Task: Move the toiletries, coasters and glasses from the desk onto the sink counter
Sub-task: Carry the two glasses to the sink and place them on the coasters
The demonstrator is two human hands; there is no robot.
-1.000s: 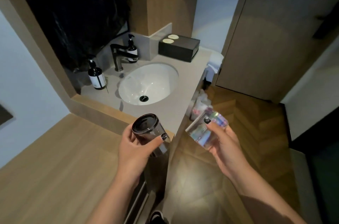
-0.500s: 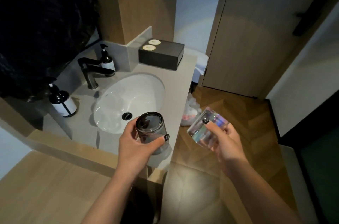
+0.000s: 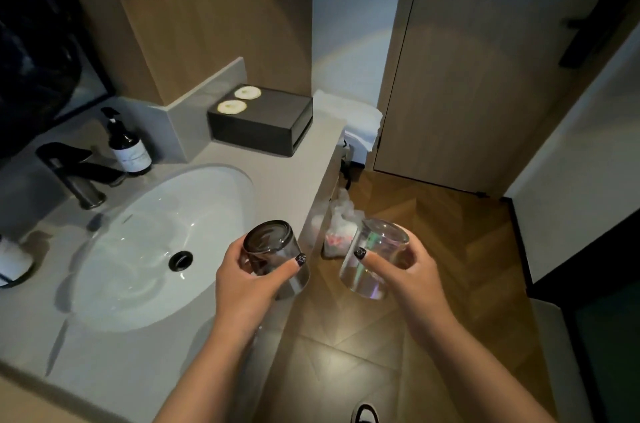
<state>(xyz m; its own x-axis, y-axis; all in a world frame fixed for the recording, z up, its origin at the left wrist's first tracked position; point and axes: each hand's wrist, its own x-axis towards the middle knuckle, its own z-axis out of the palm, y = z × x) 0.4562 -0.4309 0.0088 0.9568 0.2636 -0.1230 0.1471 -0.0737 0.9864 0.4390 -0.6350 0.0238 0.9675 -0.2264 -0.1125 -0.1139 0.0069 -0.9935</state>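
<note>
Two glasses, one per hand. Smoky dark glass (image 3: 273,258), short cylinder with a thick base turned upward, is held by the left hand (image 3: 247,284), fingers and thumb wrapped round its side, above the front right edge of the sink counter (image 3: 294,173). Clear glass (image 3: 375,258), rounded tumbler with an iridescent sheen, is gripped by the right hand (image 3: 412,280), thumb across the front and fingers behind; it hangs tilted over the wood floor (image 3: 433,249), off the counter. Both thumbnails are dark and glittery.

The counter is smooth grey stone with one white oval basin (image 3: 166,249), glossy, with a black drain ring. One matte black faucet (image 3: 74,173) stands behind the basin. Two dark pump bottles with pale labels: one (image 3: 126,144) beside the faucet, the other (image 3: 12,261) cut off at the left edge. One black rectangular box (image 3: 259,123) sits at the back right corner, with two round pale coasters (image 3: 239,99) on its lid, side by side. White folded cloth (image 3: 349,118) lies beyond the counter end. Crinkled plastic bag (image 3: 337,228) sits low beside the counter. The floor is herringbone; a plain wood door (image 3: 485,76) stands behind.
</note>
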